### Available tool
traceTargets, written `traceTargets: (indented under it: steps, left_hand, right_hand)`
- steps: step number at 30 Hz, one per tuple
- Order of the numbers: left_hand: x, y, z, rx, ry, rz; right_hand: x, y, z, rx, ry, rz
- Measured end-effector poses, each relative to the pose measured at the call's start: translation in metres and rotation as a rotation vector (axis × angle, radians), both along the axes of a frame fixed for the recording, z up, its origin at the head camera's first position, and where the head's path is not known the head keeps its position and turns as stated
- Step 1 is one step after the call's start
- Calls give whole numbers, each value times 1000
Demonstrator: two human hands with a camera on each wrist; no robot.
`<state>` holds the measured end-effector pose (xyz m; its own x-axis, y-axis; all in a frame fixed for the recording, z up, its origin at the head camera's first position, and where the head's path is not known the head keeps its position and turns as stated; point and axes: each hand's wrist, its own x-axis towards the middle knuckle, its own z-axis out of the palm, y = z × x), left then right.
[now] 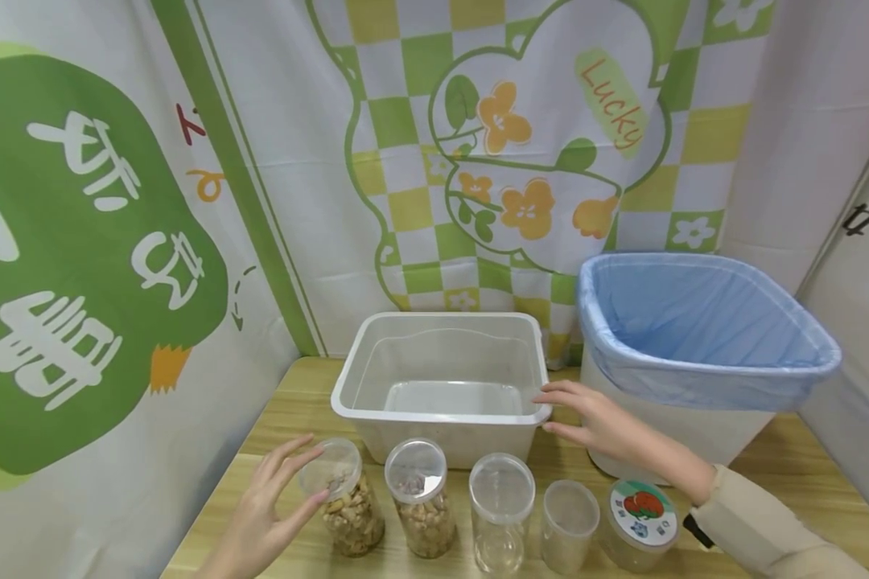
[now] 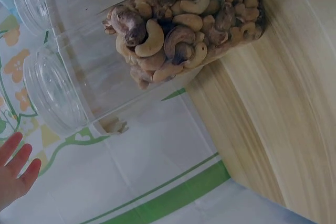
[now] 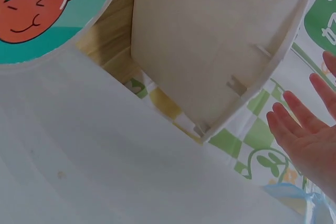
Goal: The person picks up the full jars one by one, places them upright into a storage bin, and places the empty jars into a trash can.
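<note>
Clear nut jar (image 1: 348, 503) at seven o'clock meets the left hand (image 1: 271, 507), fingers spread; right hand (image 1: 597, 422), flat, steadies the tub (image 1: 442, 378).

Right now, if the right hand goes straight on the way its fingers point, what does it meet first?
Probably the right rim corner of the white translucent plastic bin: the right hand has fingertips at it, though contact is unclear.

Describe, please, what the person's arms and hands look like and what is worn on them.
Both hands are bare, with no gloves or rings visible. The right hand comes out of a beige long sleeve with a dark band at its cuff. The left hand shows no sleeve in view.
</note>
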<state>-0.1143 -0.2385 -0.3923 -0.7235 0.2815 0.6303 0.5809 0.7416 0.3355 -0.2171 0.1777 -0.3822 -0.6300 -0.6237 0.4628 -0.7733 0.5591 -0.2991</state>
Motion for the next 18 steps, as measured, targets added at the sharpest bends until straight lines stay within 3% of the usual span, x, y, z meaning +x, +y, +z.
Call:
traceTargets:
  steps: [11,18]
  left_hand:
    - [-5,4,-14,139,7,-10]
    - [-5,4,-21,201,-115,19]
  right_hand:
    - [-17,-8,-12,-101,34,69]
    - [-21,-11,-17,-97,35,99]
